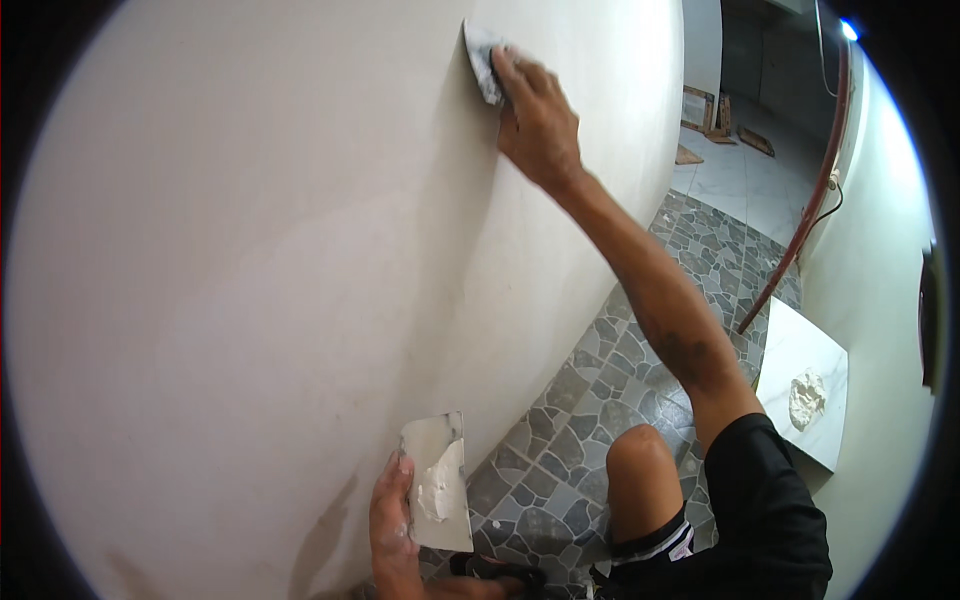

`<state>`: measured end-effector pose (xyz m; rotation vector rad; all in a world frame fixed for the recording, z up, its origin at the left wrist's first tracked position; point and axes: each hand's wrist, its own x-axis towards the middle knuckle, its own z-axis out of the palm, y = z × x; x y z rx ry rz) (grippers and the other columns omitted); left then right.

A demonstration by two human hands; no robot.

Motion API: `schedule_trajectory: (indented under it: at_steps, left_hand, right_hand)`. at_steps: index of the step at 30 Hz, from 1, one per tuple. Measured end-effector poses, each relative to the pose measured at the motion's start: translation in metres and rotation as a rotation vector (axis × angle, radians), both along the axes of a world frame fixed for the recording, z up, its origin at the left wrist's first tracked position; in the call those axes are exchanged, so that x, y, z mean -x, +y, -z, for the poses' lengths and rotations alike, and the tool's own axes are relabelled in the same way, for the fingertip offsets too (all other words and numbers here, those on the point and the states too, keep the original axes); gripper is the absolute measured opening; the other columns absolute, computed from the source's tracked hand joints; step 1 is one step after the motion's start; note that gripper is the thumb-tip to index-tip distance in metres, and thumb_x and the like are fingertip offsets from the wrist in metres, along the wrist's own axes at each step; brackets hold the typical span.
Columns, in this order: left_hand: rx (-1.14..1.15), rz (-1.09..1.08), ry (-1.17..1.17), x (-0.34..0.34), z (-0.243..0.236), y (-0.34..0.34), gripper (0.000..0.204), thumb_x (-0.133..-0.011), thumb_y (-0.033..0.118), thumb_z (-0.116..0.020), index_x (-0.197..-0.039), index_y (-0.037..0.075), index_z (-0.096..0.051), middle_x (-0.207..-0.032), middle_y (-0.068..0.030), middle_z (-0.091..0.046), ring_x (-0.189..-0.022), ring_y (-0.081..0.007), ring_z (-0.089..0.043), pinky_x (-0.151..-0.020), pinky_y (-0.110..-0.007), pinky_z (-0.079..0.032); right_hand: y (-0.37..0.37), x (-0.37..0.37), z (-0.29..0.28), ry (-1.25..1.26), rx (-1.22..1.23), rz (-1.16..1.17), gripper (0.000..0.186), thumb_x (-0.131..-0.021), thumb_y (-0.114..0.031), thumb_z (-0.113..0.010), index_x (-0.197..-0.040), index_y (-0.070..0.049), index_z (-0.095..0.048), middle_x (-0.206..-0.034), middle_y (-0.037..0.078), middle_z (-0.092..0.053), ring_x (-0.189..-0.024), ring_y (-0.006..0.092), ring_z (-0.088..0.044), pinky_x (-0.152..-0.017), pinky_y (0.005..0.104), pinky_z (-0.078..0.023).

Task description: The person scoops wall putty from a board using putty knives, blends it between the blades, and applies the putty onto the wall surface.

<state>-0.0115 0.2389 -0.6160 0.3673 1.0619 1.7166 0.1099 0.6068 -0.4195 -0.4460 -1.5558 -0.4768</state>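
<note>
My right hand point(540, 115) reaches up and grips a putty knife point(480, 62), its wide blade smeared with white and held against the pale wall point(250, 250). Low down, close to the wall, my left hand point(392, 510) is closed around the edge of a flat rectangular plate point(435, 440). A lump of white putty point(438, 485) lies on that plate. The grip of the putty knife is mostly hidden by my right fingers.
To the right, a white marbled board point(825, 375) bears a heap of white putty point(807, 398). A reddish-brown pole point(800, 235) leans there. Grey stone-patterned tiles point(570, 425) cover the floor below. Broken wooden pieces point(720, 120) lie at the far end.
</note>
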Motion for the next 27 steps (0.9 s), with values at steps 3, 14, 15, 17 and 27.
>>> schedule_trajectory:
  at_steps: [3,14,15,17,27]
  left_hand:
    - [-0.003,0.023,0.037,-0.005,0.002,0.008,0.036,-0.097,0.018,-0.052,-0.126,-0.004,-0.049,-0.111,-0.0121,-0.062,-0.098,-0.0178,-0.062,-0.084,-0.030,-0.052]
    - [-0.064,0.178,0.020,-0.018,0.003,0.034,0.037,-0.099,0.025,-0.046,-0.125,0.000,-0.049,-0.106,-0.0105,-0.063,-0.089,-0.0180,-0.064,-0.076,-0.032,-0.055]
    - [-0.060,0.181,0.015,-0.019,0.001,0.033,0.036,-0.099,0.025,-0.046,-0.125,0.000,-0.049,-0.105,-0.0104,-0.063,-0.089,-0.0179,-0.064,-0.076,-0.032,-0.054]
    - [-0.052,0.178,0.012,-0.018,-0.001,0.029,0.035,-0.099,0.025,-0.046,-0.124,0.000,-0.050,-0.104,-0.0103,-0.063,-0.088,-0.0178,-0.064,-0.076,-0.031,-0.054]
    - [-0.070,0.066,-0.016,0.003,0.018,0.016,0.037,-0.098,0.021,-0.051,-0.125,-0.003,-0.048,-0.111,-0.0129,-0.062,-0.091,-0.0201,-0.065,-0.078,-0.032,-0.055]
  right_hand:
    - [-0.022,-0.013,0.030,-0.131,0.011,-0.039,0.065,-0.073,0.011,-0.058,-0.134,-0.011,-0.050,-0.127,0.013,-0.055,-0.114,0.0315,-0.055,-0.094,0.0396,-0.050]
    - [0.018,-0.077,-0.132,0.086,0.722,-0.103,0.038,-0.093,-0.010,-0.045,-0.127,0.007,-0.051,-0.116,0.027,-0.060,-0.110,0.0404,-0.057,-0.094,0.0421,-0.047]
    - [0.018,-0.072,-0.140,0.092,0.745,-0.164,0.039,-0.093,-0.013,-0.046,-0.126,0.007,-0.052,-0.113,0.028,-0.061,-0.109,0.0405,-0.058,-0.093,0.0424,-0.048]
    - [0.014,-0.065,-0.146,0.015,0.708,-0.162,0.040,-0.092,-0.015,-0.048,-0.126,0.005,-0.053,-0.111,0.028,-0.063,-0.109,0.0399,-0.059,-0.092,0.0429,-0.048]
    - [0.005,-0.034,-0.039,-0.193,-0.110,-0.104,0.046,-0.085,0.004,-0.055,-0.128,-0.013,-0.058,-0.123,0.013,-0.061,-0.114,0.0305,-0.057,-0.093,0.0394,-0.050]
